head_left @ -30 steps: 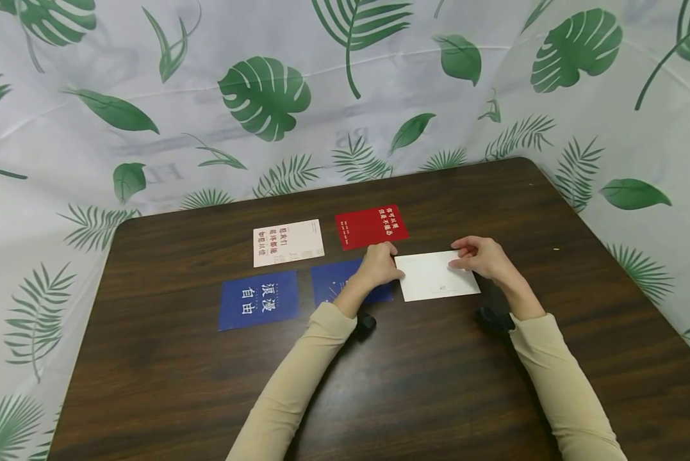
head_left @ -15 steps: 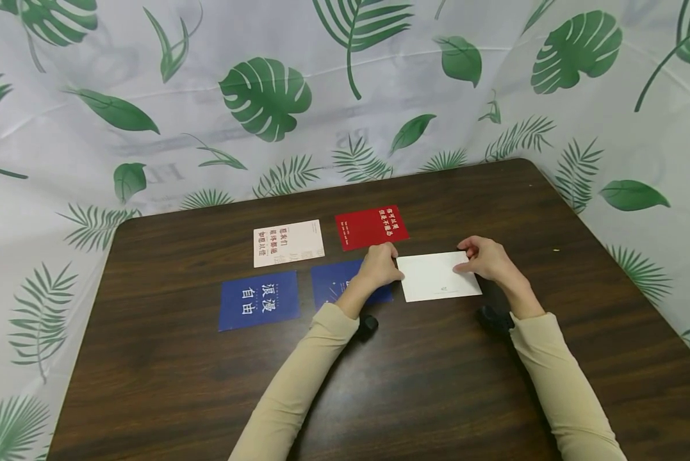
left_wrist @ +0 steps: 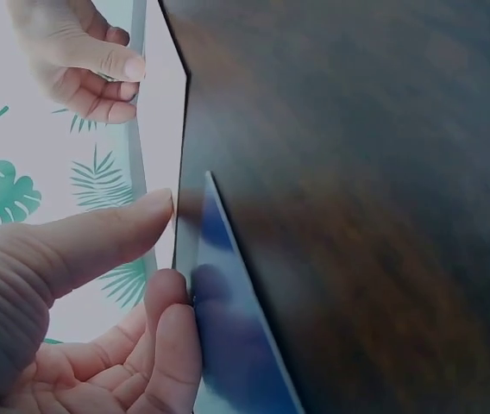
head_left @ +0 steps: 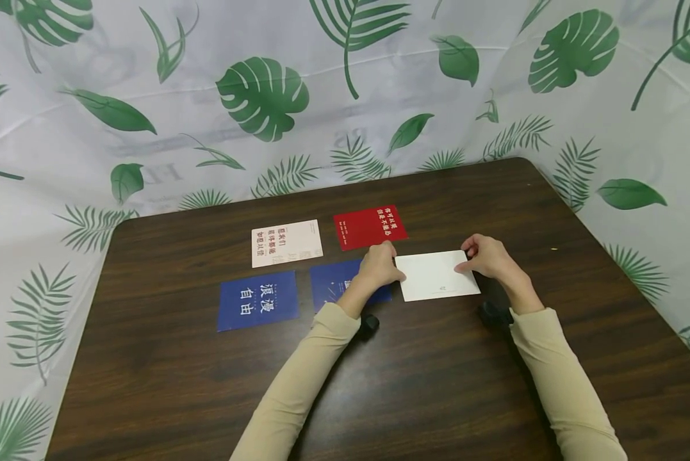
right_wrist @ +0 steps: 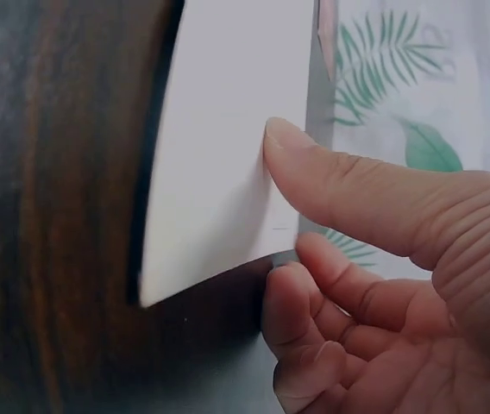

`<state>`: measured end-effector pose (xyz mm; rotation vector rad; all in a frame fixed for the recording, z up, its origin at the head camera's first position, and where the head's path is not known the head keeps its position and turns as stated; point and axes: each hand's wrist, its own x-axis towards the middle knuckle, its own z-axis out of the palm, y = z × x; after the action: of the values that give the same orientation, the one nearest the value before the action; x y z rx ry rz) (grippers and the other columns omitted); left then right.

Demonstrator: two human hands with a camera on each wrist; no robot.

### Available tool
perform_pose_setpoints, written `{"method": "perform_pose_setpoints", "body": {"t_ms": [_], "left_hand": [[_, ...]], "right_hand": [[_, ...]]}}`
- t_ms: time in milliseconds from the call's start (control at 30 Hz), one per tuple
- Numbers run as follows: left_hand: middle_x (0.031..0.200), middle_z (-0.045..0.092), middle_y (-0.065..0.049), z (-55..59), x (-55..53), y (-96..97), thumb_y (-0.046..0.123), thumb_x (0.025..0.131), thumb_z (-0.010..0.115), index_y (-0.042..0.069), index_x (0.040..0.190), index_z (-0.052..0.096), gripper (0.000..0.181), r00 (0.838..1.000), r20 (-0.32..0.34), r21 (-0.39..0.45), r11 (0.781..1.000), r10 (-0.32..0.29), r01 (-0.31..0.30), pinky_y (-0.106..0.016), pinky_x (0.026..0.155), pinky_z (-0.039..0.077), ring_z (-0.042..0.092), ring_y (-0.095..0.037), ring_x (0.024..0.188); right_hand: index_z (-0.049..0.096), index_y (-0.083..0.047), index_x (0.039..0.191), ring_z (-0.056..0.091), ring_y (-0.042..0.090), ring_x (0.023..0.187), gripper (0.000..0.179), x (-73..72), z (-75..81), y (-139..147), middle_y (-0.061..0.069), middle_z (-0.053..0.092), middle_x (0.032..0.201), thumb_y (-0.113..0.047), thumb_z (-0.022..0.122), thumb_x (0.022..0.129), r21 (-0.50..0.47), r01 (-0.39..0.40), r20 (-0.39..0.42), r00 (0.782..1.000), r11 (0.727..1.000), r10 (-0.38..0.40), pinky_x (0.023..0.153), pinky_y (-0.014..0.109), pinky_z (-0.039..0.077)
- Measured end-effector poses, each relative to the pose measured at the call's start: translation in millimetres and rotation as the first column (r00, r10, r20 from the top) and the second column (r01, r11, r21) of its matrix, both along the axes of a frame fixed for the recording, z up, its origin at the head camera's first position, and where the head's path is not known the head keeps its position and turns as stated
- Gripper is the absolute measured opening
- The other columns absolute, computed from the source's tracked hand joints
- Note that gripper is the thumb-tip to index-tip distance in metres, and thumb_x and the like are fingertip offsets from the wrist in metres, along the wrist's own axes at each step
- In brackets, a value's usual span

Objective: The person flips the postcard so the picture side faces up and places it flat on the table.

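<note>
A white postcard (head_left: pixel 438 276) with a small faint print near its near edge lies between the two hands. My left hand (head_left: pixel 379 266) pinches its left end; in the left wrist view the thumb (left_wrist: pixel 116 231) meets the card's edge and the curled fingers sit close below. At the far right corner, my right hand (head_left: pixel 485 259) grips the postcard, its thumb (right_wrist: pixel 348 185) on the upper face and the other fingers curled at the edge. Partly hidden beneath my left wrist is a blue card (head_left: pixel 327 288). Just beyond the left hand lies a red card (head_left: pixel 370 228).
Left of these, a pale pink card (head_left: pixel 287 243) and another blue card (head_left: pixel 258 301) with white characters lie flat on the dark wood table (head_left: pixel 206 397). A white curtain with green leaves (head_left: pixel 264 99) hangs behind the table's far edge.
My right hand has slid slightly right along the postcard, nearer its far right corner. The left hand and the other cards stay where they were.
</note>
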<state>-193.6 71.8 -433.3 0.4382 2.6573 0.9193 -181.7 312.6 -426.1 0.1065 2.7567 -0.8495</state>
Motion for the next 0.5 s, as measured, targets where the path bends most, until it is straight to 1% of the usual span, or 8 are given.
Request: {"method": "perform_pose_setpoints", "body": {"t_ms": [100, 200, 333, 400, 500], "left_hand": [[0.090, 0.062, -0.009, -0.6, 0.1, 2.2, 0.019, 0.071, 0.081, 0.002, 0.101, 0.055, 0.043, 1.000, 0.003, -0.029, 1.000, 0.008, -0.008, -0.032, 0.067, 0.049, 0.060, -0.022, 0.079], [0.087, 0.061, -0.009, -1.3, 0.0, 4.1, 0.019, 0.070, 0.081, 0.004, 0.098, 0.052, 0.043, 1.000, -0.006, -0.041, 0.999, 0.019, -0.019, -0.032, 0.063, 0.048, 0.060, -0.022, 0.077], [0.085, 0.061, -0.009, -1.1, -0.1, 5.6, 0.017, 0.070, 0.081, 0.005, 0.098, 0.051, 0.043, 0.999, -0.010, -0.040, 0.998, 0.039, -0.039, -0.031, 0.059, 0.047, 0.059, -0.021, 0.075], [0.085, 0.060, -0.009, -0.3, -0.3, 6.0, 0.017, 0.070, 0.081, 0.005, 0.099, 0.051, 0.043, 0.999, -0.006, -0.035, 0.998, 0.047, -0.047, -0.031, 0.059, 0.047, 0.059, -0.021, 0.074], [0.084, 0.060, -0.008, 0.6, -0.4, 6.2, 0.016, 0.071, 0.081, 0.005, 0.100, 0.051, 0.043, 0.998, 0.007, -0.020, 0.998, 0.060, -0.060, -0.031, 0.058, 0.047, 0.058, -0.021, 0.072]], "right_hand": [[0.047, 0.007, 0.105, 0.044, 0.028, 0.082, 0.049, -0.6, 0.1, -1.5, 0.015, 0.046, 0.090, -0.010, 0.079, 0.073, -0.009, 0.003, 0.014, 1.000, 1.000, -0.003, 0.070, 0.035, 0.038], [0.043, 0.006, 0.106, 0.044, 0.026, 0.079, 0.052, 0.4, -0.1, -2.1, 0.014, 0.045, 0.087, -0.009, 0.080, 0.072, -0.024, 0.013, 0.012, 1.000, 1.000, -0.013, 0.068, 0.034, 0.038], [0.044, 0.008, 0.109, 0.045, 0.024, 0.074, 0.053, 2.5, -1.7, -0.3, 0.011, 0.047, 0.083, -0.010, 0.079, 0.074, -0.039, 0.026, -0.001, 1.000, 0.999, -0.026, 0.065, 0.032, 0.038], [0.048, 0.008, 0.103, 0.045, 0.023, 0.071, 0.045, 3.8, -1.4, 0.9, 0.009, 0.047, 0.078, -0.011, 0.078, 0.074, -0.035, 0.022, -0.008, 1.000, 0.999, -0.022, 0.062, 0.031, 0.036], [0.052, 0.002, 0.085, 0.042, 0.019, 0.063, 0.031, 5.3, 0.5, 4.7, 0.003, 0.044, 0.067, -0.015, 0.076, 0.076, -0.024, -0.012, -0.016, 1.000, 1.000, 0.012, 0.057, 0.029, 0.033]]}}
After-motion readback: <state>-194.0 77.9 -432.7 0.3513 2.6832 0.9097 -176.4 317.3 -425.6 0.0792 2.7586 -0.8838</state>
